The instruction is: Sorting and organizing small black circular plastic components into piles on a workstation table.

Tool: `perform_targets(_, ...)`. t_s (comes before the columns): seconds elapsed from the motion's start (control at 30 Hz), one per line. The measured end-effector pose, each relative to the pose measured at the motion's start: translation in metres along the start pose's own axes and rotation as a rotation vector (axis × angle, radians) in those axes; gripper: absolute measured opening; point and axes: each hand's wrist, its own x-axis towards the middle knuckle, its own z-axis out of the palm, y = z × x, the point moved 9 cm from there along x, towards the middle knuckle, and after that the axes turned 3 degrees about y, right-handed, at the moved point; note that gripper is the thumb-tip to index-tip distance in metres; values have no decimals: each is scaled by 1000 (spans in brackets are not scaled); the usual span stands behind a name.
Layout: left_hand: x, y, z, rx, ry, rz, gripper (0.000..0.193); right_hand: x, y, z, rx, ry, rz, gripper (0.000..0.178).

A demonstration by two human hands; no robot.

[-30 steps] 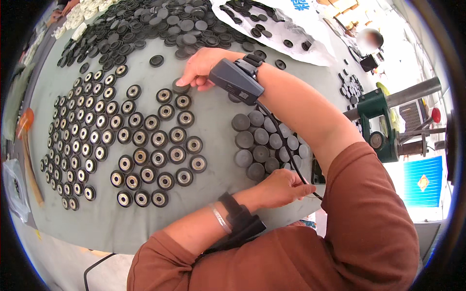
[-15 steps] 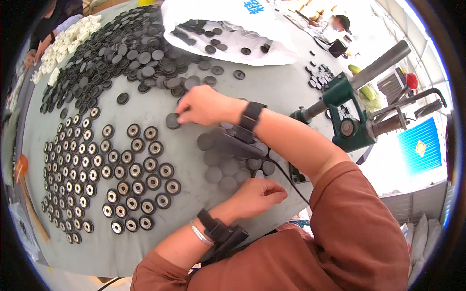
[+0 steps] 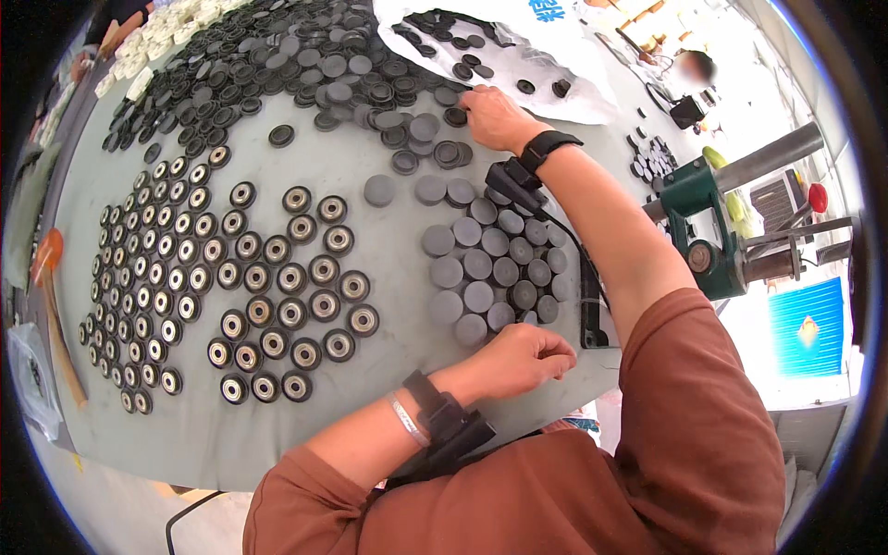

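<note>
Loose black discs (image 3: 268, 79) and a white bag (image 3: 550, 57) crowd the right grip (image 3: 499, 120); I cannot tell whether it pinches the dark disc (image 3: 454, 117) beneath it, which lies flat on the bench (image 3: 185, 435), axis upright. The left grip (image 3: 511, 361) curls loosely, slightly parted, beside grey discs (image 3: 477, 296).

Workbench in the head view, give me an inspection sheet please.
Surface: grey-green tabletop, crowded.
Parts: dark disc pile, far side; metal-centred wheels, left; grey discs, centre-right.
Clutter: white bag; orange-headed mallet.
Left hand: loosely curled near the grey discs, nothing seen in it.
Right hand: at a dark disc; grip unclear.
Cables: black cable right of the grey discs; another, lower left.
Surroundings: green press, right; another person, blurred, beyond.
</note>
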Motion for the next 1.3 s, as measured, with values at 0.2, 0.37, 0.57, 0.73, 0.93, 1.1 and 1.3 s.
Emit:
perform_targets(0.2, 0, -2, 2, -7, -14, -6, 22, -11, 10, -7, 129, -89, 59, 29)
perform_targets(0.37, 4, -6, 3, -32, -11, -36, 22, -17, 27, -16, 76, 78, 197, 32)
perform_targets(0.57, 1, 2, 0, 66, -16, -4, 19, -18, -89, -54, 1057, -71, 257, 42)
perform_targets(0.73, 4, -8, 0, 31, 3, -34, 17, -11, -155, -31, 1008, -432, 292, 38)
perform_targets(0.93, 5, -7, -3, -5, 54, 3, 18, -4, -176, -7, 874, -642, 151, 31)
perform_targets(1.1, 2, -4, -3, 63, 25, -39, 16, -2, -177, -5, 875, -692, 198, 32)
perform_targets(1.3, 2, 2, -4, 140, 17, -5, 18, 4, -174, 0, 813, -735, 139, 32)
